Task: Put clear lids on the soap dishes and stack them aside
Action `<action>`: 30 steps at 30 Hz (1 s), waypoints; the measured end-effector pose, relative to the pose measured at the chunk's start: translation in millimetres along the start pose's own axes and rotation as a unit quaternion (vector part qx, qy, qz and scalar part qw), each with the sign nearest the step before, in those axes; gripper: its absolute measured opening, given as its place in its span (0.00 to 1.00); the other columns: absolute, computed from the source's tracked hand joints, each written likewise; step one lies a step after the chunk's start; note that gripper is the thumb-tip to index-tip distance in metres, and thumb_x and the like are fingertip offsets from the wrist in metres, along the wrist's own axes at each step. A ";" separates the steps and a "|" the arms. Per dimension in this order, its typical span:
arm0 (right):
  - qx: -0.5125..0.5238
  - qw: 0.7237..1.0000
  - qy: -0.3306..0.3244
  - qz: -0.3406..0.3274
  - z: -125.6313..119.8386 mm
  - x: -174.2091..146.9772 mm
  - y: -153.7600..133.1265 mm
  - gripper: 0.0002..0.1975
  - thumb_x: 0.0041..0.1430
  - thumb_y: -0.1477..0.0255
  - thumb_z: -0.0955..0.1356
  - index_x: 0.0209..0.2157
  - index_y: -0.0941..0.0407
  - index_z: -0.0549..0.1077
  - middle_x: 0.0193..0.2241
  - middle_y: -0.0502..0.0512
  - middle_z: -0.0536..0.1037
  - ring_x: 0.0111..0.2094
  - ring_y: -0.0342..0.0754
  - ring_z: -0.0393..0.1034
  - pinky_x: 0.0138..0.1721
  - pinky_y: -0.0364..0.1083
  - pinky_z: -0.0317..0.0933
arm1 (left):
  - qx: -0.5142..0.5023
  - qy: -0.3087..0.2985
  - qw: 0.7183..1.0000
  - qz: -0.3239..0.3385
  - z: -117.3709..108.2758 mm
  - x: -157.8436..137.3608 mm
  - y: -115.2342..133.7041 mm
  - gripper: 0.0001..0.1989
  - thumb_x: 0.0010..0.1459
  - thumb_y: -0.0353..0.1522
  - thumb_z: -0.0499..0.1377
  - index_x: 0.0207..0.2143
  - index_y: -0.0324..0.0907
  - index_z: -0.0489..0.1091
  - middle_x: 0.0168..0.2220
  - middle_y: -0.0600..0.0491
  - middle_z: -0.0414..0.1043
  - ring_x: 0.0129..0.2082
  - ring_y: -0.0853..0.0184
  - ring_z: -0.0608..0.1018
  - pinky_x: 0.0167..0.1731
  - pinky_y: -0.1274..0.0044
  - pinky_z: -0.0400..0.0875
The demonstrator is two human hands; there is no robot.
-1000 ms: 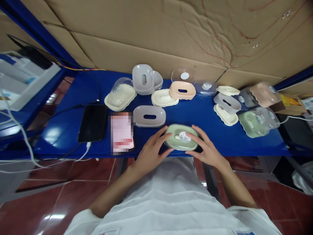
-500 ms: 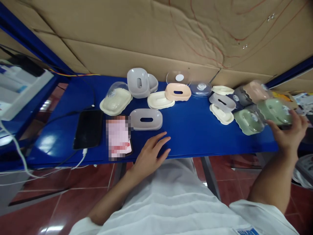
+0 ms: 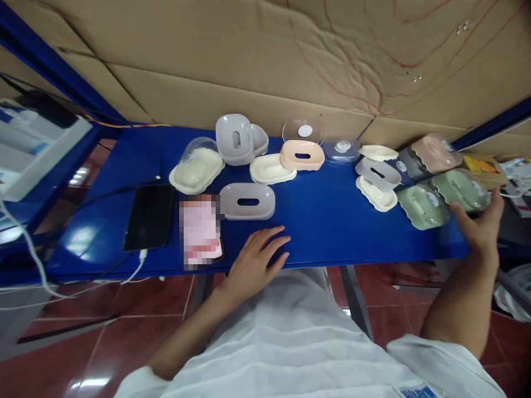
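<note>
My left hand lies on the table's front edge with its fingers spread and nothing in it. Just beyond it is a grey soap dish tray with a dark oval slot. At the far right, my right hand is around the near right side of a green soap dish with a clear lid, thumb in front and fingers at its right end. Touching distance to its left sits another green soap dish, also lidded. A pink lidded soap dish stands behind them.
On the blue table are a peach tray, cream trays, clear lids and a lidded cream dish. A black phone with a cable and a blurred-screen phone lie left. Cardboard walls the back.
My right hand has moved slightly left and down, and the green soap dish beside it has shifted left toward the other green one. My left hand has stayed in place.
</note>
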State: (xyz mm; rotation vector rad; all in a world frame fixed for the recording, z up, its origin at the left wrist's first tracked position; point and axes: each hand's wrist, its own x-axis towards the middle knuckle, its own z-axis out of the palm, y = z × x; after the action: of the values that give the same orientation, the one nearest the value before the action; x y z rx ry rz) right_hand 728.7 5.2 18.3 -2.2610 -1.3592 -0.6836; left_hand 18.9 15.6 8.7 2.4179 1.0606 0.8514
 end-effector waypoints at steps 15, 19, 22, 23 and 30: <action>0.056 0.954 -0.151 -0.253 -39.4 -100.6 -287.4 0.26 0.76 0.60 0.61 0.64 0.60 0.73 0.56 0.70 0.79 0.56 0.65 0.73 0.56 0.62 0.64 | 0.146 0.093 0.978 -0.113 8.3 4.5 9.1 0.31 0.71 0.29 0.57 0.74 0.48 0.59 0.75 0.39 0.59 0.75 0.41 0.62 0.71 0.40 0.51; 0.170 0.918 -0.189 -0.304 -57.6 -121.6 -309.7 0.19 0.76 0.66 0.62 0.61 0.55 0.75 0.55 0.64 0.81 0.56 0.60 0.75 0.57 0.60 0.67 | 0.156 0.046 0.981 -0.104 9.0 7.5 11.0 0.33 0.70 0.22 0.53 0.74 0.49 0.60 0.66 0.42 0.73 0.66 0.46 0.74 0.70 0.42 0.50; 0.249 0.865 -0.242 -0.363 -77.3 -137.9 -329.1 0.19 0.77 0.67 0.64 0.64 0.51 0.73 0.57 0.60 0.80 0.59 0.58 0.74 0.60 0.61 0.67 | 0.157 0.029 0.985 -0.067 5.6 6.9 10.4 0.31 0.69 0.21 0.53 0.71 0.48 0.64 0.69 0.41 0.70 0.63 0.49 0.76 0.65 0.50 0.60; 0.270 0.846 -0.260 -0.379 -82.2 -142.6 -335.3 0.19 0.77 0.68 0.64 0.65 0.49 0.72 0.58 0.59 0.80 0.60 0.57 0.74 0.62 0.61 0.66 | 0.166 0.037 0.983 -0.067 3.7 7.0 9.4 0.28 0.70 0.22 0.54 0.69 0.47 0.67 0.70 0.40 0.68 0.64 0.47 0.76 0.64 0.50 0.62; 0.321 0.842 -0.293 -0.319 -84.6 -157.2 -355.8 0.36 0.74 0.62 0.68 0.77 0.44 0.52 0.77 0.64 0.52 0.77 0.65 0.51 0.71 0.69 0.58 | 0.157 0.115 0.978 -0.070 -8.5 21.7 10.7 0.16 0.74 0.30 0.58 0.60 0.48 0.73 0.58 0.47 0.81 0.58 0.52 0.81 0.63 0.54 0.63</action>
State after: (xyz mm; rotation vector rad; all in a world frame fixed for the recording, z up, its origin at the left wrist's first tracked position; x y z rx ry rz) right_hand 330.7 3.9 25.3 -1.4821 -2.2460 0.3382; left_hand 30.7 25.7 29.1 2.4968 1.5366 0.9978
